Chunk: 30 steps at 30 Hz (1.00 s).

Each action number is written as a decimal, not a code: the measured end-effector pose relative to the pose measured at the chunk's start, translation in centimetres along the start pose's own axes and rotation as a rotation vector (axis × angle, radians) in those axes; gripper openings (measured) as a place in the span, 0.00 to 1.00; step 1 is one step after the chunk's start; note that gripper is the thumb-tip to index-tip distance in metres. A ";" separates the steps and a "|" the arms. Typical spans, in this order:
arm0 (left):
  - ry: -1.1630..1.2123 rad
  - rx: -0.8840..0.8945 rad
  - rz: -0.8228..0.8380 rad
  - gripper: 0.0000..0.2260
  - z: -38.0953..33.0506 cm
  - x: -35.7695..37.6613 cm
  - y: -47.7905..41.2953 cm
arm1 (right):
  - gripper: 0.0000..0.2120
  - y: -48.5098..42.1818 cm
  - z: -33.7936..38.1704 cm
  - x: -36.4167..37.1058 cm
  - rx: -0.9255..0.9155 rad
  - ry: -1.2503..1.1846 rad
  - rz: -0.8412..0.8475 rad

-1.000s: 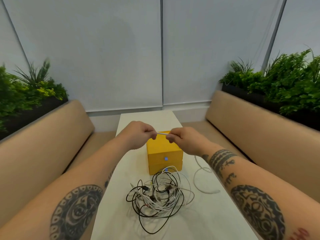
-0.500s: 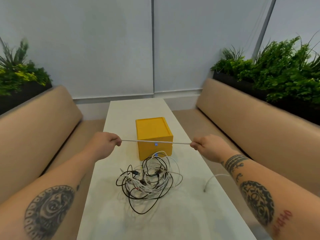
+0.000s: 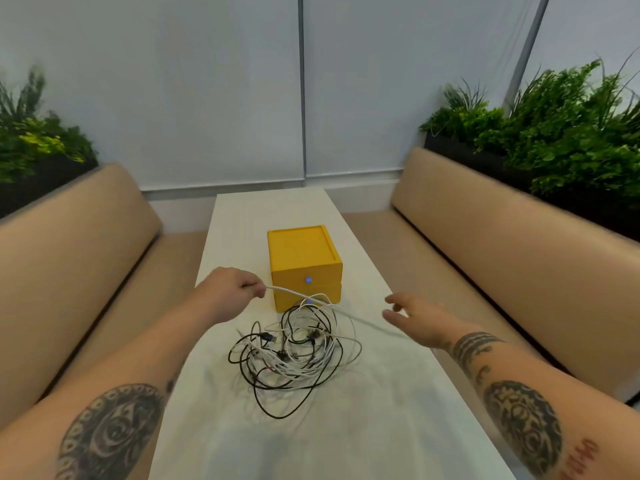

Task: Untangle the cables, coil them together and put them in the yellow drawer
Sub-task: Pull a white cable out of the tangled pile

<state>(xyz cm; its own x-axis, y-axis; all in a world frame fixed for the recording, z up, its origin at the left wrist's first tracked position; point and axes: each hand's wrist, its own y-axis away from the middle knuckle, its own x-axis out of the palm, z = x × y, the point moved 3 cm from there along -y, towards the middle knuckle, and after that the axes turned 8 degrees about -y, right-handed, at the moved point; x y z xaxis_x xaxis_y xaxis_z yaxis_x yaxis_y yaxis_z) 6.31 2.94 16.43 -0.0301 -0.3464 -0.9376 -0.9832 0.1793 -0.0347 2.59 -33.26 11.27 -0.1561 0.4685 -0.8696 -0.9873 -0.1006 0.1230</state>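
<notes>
The left hand (image 3: 232, 292) hangs over the left side of the desk (image 3: 346, 427), its grip pinching one end of a white cable (image 3: 294, 293). The cable slopes down to the right past the front of the yellow drawer box (image 3: 304, 261), toward the right hand (image 3: 419, 320). That hand's grip is wide, fingers spread, holding nothing. A tangle of cables (image 3: 294, 355), black and white, lies on the desk just near of the box, between the forearms.
</notes>
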 end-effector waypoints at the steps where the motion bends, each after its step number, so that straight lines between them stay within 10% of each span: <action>1: -0.008 0.034 0.012 0.12 -0.7 0.1 -0.1 | 0.24 -0.4 1.9 0.5 -0.068 -0.035 -0.001; 10: 0.033 0.061 0.021 0.08 -0.3 -1.7 2.8 | 0.14 -2.1 16.8 5.6 -0.397 -0.241 0.125; 30: 0.076 -0.355 0.401 0.08 15.7 13.5 17.0 | 0.17 5.2 -6.4 12.9 0.090 0.032 0.280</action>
<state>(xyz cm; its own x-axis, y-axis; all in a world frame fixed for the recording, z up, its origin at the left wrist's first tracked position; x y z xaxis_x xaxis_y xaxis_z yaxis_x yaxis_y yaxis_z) -7.97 15.76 -2.29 -0.4158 -0.3829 -0.8249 -0.8917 -0.0065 0.4525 -4.39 -33.34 -2.41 -0.4231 0.4055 -0.8103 -0.9049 -0.1429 0.4010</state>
